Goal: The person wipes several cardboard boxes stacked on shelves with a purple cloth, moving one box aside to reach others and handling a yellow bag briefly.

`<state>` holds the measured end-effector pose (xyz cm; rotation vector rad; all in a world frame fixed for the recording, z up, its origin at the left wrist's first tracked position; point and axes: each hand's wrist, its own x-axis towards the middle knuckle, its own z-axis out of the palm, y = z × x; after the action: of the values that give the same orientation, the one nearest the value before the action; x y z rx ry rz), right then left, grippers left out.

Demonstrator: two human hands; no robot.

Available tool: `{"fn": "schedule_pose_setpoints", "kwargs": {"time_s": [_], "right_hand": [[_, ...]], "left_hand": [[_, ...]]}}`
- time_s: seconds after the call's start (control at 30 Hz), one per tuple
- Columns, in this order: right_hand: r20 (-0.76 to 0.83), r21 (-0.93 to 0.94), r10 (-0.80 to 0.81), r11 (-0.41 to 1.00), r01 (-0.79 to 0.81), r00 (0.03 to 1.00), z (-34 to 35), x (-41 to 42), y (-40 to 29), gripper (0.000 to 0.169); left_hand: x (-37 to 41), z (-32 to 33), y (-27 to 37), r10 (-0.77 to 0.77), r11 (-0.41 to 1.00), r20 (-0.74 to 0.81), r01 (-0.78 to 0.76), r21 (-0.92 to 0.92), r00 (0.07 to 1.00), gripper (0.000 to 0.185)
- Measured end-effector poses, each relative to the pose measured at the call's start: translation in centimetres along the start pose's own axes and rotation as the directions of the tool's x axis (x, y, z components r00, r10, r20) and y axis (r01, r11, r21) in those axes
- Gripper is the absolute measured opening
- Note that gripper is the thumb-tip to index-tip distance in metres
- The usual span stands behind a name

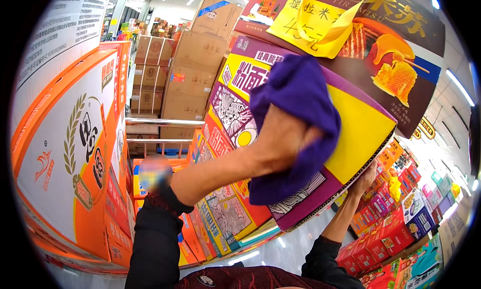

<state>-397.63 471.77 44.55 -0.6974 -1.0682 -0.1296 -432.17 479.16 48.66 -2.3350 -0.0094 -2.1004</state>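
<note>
In my left hand (283, 138) is a bunched purple cloth (300, 86), pressed against the printed face of a purple and yellow cardboard carton (357, 135). The cloth covers most of the fingers. My right hand (365, 179) is at the carton's right side, by its corrugated edge, and its fingers are partly hidden there. The carton bears cartoon noodle and egg pictures and sits on a red carton (216, 146) of similar print. Above it, a brown gift box (409, 112) with a honeycomb picture and a yellow ribbon handle carries a handwritten yellow card (319, 24).
A tall stack of orange and white cartons (56, 168) rises close on my left. Behind stand a metal rail (165, 122) and stacked brown cardboard boxes (195, 78). Red boxed goods (387, 232) line the right side. Shiny floor (259, 257) shows below.
</note>
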Motion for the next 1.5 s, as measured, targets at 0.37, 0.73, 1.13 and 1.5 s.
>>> {"fn": "schedule_pose_setpoints", "kwargs": {"time_s": [0.37,0.73,1.13,1.5], "right_hand": [[0.038,0.05,0.036,0.998,-0.038,0.999,-0.4,0.6,0.0,0.038],[0.39,-0.384,-0.836,0.232,0.894,0.385,14.1,5.9,-24.4,0.046],[0.981,-0.173,-0.138,-0.334,0.927,0.133,23.9,9.7,-26.3,0.018],[0.458,-0.515,-0.665,0.343,0.786,0.59,14.4,15.9,-25.9,0.06]], "left_hand": [[-2.4,-1.1,-15.1,-0.125,0.99,-0.198,0.11,-0.089,0.972,0.042],[-3.6,-0.3,-14.5,-0.219,0.976,-0.244,0.217,-0.035,0.945,0.027],[-4.0,-0.7,-14.2,-0.396,0.899,-0.163,0.345,-0.268,0.904,0.04],[3.6,0.3,-5.1,0.119,0.99,-0.335,-0.085,0.116,0.935,0.03]]}}
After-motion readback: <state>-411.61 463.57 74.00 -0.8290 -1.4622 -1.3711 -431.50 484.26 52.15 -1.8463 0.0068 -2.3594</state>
